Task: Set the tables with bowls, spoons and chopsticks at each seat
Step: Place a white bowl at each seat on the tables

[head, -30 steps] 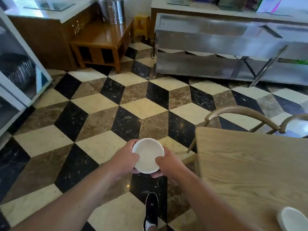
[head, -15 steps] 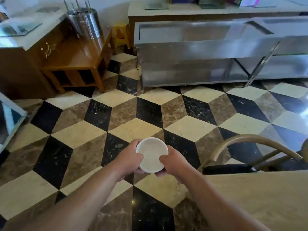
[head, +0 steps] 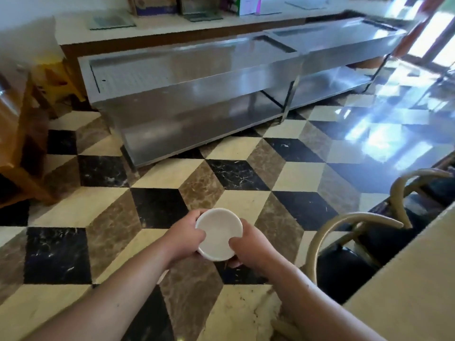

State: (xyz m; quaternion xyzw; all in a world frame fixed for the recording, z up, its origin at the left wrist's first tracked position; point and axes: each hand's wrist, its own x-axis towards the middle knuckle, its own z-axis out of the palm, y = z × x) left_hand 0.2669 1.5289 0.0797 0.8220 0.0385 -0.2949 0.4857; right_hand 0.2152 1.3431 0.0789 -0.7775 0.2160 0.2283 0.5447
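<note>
I carry a small white bowl [head: 219,232] in front of me over the tiled floor. My left hand [head: 186,236] grips its left rim, thumb lying inside the bowl. My right hand [head: 248,244] holds the right rim, thumb over the edge and fingers beneath. The bowl looks empty. A light wooden table [head: 408,286] shows only its corner at the lower right, with no bowl, spoon or chopsticks visible on that part.
Two bentwood chairs with dark seats [head: 344,244] [head: 418,185] stand tucked against the table's near side. A long stainless steel counter [head: 197,94] runs across the back. A brown wooden cabinet [head: 17,143] is at the left edge. Checked marble floor [head: 152,207] lies between.
The view has swung to the right: the steel pot and side table have left the frame, and a second chair and glare from the windows have come in. Both hands still hold the bowl.
</note>
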